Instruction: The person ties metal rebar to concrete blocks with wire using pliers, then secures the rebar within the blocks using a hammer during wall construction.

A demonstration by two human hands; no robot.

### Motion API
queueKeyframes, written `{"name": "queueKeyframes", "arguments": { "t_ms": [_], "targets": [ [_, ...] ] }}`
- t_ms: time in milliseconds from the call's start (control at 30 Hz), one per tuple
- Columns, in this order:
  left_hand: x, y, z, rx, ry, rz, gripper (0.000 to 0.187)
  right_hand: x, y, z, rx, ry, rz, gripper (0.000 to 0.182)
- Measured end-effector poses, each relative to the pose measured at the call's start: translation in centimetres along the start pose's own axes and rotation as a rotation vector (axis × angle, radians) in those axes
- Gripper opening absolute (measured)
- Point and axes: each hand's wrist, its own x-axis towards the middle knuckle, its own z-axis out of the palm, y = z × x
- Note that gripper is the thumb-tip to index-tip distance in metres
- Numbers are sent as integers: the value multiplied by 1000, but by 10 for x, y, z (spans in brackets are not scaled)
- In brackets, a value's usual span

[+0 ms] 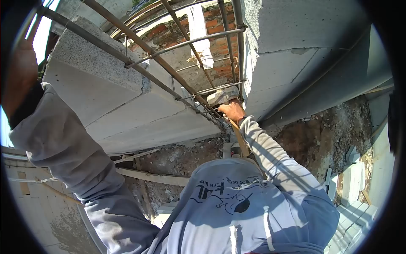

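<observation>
My right hand (233,111) is closed around the wooden handle (240,137) of a hammer, close below its blocky grey head (223,95). The head rests against the lower part of a rebar cage (154,55), among the steel bars and ties. Up at the left edge, my left hand (22,74) is raised and in shade, its fingers closed around a steel bar (34,27). The cage stands in the gap between two walls of pale blocks.
The left block wall (114,101) and the right block wall (292,63) flank the cage. Behind it shows red brickwork (220,46). Below lie rubble-strewn soil (313,137), a wooden plank (152,177) and stacked pale blocks (353,220) at the lower right.
</observation>
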Motion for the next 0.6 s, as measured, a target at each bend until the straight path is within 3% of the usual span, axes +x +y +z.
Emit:
{"name": "queueKeyframes", "arguments": {
  "t_ms": [200, 233, 300, 400, 467, 533, 600],
  "targets": [
    [11, -17, 25, 45, -121, 57, 36, -1, -6, 0, -16, 35, 24, 17],
    [11, -18, 27, 47, -128, 57, 36, 0, 1, 8, -54, 179, -125, 18],
    [9, -20, 28, 47, -134, 58, 36, 4, 0, 4, -38, 152, -109, 19],
    [1, -21, 27, 45, -131, 52, 36, 10, -3, -6, 410, 27, 136, 23],
    [-3, -23, 25, 39, -126, 46, 36, 21, 13, 7, 393, 78, 36, 25],
    [-10, -23, 23, 32, -117, 34, 36, 32, 26, 25, 770, 32, 587, 23],
    [-21, -21, 21, 28, -108, -1, 36, 20, -9, -9, 865, 93, 612, 24]
  ]
}}
